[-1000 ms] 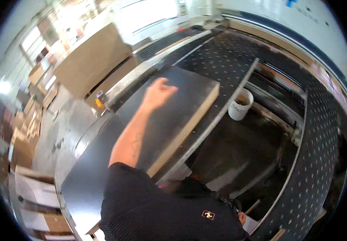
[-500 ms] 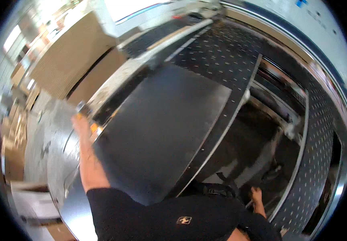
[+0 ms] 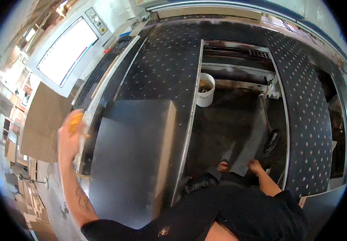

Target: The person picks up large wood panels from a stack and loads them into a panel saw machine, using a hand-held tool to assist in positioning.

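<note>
Head view | left hand (image 3: pixel 70 132) gripping an orange tool (image 3: pixel 76 120) by the table (image 3: pixel 173 60)'s left edge | right hand (image 3: pixel 255 166): can't tell | board (image 3: pixel 123 156)'s already down, tool's off it

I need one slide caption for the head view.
The left hand holds a yellow-orange object beside a dark-topped board.

Readable wording, none; one small pale four-sided emblem (image 3: pixel 163 231) on a black fabric shirt (image 3: pixel 241 209), its inner figure too small to make out; one bright white rectangular screen (image 3: pixel 67 52) in a pale housing (image 3: pixel 37 54), with faint marks near its left edge, possibly lettering, washed out by glare.
</note>
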Tool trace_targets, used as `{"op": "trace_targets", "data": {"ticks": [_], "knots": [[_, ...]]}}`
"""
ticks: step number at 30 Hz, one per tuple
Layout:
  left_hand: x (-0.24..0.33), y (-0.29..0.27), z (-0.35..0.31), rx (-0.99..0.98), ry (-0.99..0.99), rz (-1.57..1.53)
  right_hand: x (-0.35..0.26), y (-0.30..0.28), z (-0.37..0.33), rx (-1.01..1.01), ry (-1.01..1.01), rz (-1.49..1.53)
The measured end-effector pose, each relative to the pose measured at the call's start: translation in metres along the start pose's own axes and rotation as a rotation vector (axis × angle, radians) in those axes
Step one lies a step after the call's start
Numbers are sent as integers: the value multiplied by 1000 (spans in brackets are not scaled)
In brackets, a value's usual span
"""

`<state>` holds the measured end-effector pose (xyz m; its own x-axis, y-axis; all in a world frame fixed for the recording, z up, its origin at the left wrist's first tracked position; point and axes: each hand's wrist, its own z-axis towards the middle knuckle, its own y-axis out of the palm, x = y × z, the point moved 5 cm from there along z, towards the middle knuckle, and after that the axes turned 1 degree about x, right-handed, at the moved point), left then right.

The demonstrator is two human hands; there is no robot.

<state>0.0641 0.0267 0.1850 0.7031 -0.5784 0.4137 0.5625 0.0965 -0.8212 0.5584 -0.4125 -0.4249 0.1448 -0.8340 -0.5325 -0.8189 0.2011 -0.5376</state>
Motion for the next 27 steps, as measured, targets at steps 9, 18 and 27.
{"op": "trace_targets", "data": {"ticks": [9,18,27], "knots": [[19,158,121,-341,-92,721,29,8,16,223,-12,597],[63,209,190,-15,-18,651,178,76,7,-35,255,494],[113,235,183,4,84,543,158,51,25,201,211,461]]}}
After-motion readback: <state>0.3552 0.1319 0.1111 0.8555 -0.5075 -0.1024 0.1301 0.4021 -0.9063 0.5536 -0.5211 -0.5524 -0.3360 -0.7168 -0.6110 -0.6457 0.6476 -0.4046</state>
